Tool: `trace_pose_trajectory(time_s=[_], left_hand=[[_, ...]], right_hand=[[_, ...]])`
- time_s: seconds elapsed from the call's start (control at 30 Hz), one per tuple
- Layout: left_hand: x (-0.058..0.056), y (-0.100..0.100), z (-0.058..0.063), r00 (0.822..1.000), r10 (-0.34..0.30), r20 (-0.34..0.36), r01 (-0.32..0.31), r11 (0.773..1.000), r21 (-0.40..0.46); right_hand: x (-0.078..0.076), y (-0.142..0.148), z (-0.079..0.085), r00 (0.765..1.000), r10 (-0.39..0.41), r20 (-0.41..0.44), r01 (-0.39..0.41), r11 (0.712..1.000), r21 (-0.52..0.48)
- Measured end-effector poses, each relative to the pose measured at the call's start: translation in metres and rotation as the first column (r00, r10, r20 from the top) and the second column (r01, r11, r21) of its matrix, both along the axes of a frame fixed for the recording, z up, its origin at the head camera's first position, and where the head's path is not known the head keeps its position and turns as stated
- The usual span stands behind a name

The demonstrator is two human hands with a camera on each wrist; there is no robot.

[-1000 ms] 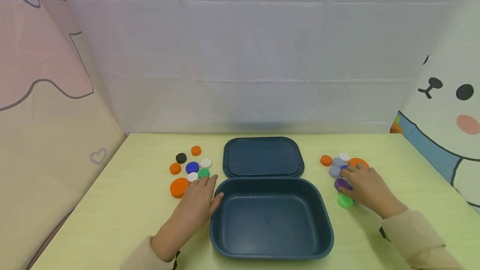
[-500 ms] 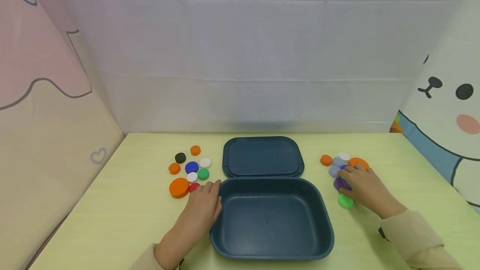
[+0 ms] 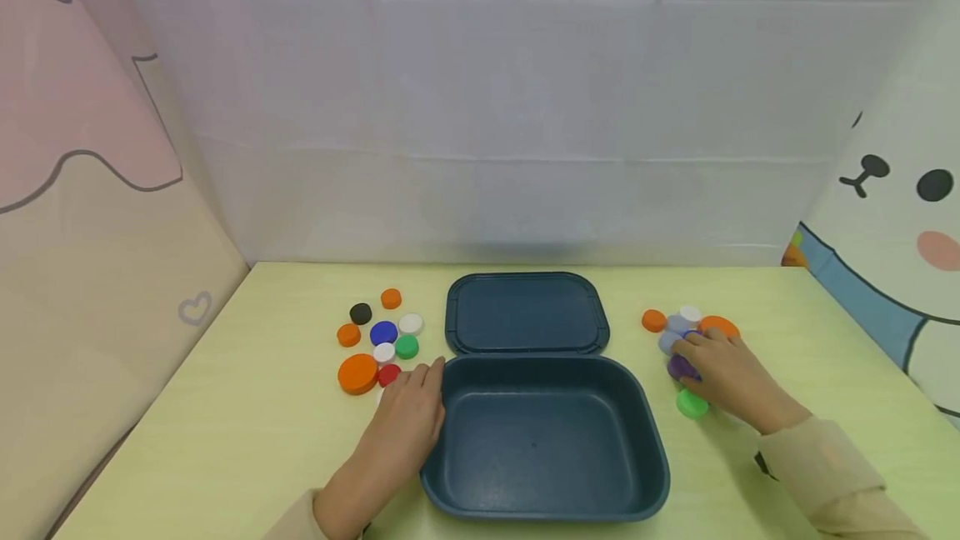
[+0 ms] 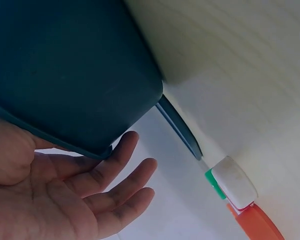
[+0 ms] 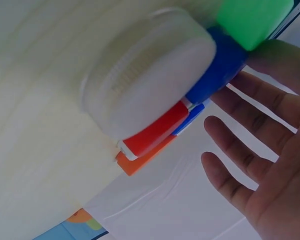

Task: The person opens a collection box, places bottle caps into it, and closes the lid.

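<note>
My left hand [image 3: 405, 423] lies along the left rim of a dark blue plastic box [image 3: 543, 515]. Its fingertips meet the upper left corner. In the left wrist view, the fingers [image 4: 122, 192] are loosely extended by the box's rim; the thumb is mostly hidden. Over a group of bottle caps at right, my right hand [image 3: 731, 373] has its thumb and forefinger around a purple cap [image 3: 681, 367]. A light green cap [image 3: 692, 403] lies just below. In the right wrist view, a large white cap [image 5: 155, 70] and a red cap [image 5: 157, 132] are near the spread fingers.
Behind the box lies its dark blue lid [image 3: 527, 312]. Several caps are scattered left of the box, including a large orange cap [image 3: 358, 374], a red cap [image 3: 389, 375] and a black cap [image 3: 361, 314]. A white sheet [image 3: 495, 107] hangs behind the table.
My left hand has drawn back from the left caps to the box's rim, uncovering the red cap and part of a white one. My right hand has barely moved.
</note>
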State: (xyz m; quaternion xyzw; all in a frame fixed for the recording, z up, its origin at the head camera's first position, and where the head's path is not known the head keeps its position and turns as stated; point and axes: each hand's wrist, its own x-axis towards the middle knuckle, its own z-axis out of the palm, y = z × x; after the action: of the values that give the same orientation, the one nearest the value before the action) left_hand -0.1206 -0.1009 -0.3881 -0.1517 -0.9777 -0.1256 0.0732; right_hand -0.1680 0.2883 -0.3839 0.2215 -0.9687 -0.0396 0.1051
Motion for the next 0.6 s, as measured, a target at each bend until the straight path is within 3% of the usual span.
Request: trace_pose_trajectory(time_s=[0.23,0.43,0.6], left_hand=[[-0.0006,0.0004,-0.0010,1.000,-0.002,-0.026,0.002,1.000,-0.003],[-0.0011,0.0007,0.0013,0.997,0.024,-0.073,-0.023,1.000,0.006],[0.0011,0.0015,0.0022,0.996,0.049,-0.071,-0.047,0.998,0.038]], right_hand=[[-0.0004,-0.0023,0.0033,1.000,0.008,-0.007,-0.008,1.000,-0.008],[-0.0018,-0.0053,0.0067,0.995,0.048,-0.082,-0.049,0.999,-0.002],[-0.0015,-0.0100,0.0096,0.981,0.091,-0.169,-0.092,0.996,0.000]])
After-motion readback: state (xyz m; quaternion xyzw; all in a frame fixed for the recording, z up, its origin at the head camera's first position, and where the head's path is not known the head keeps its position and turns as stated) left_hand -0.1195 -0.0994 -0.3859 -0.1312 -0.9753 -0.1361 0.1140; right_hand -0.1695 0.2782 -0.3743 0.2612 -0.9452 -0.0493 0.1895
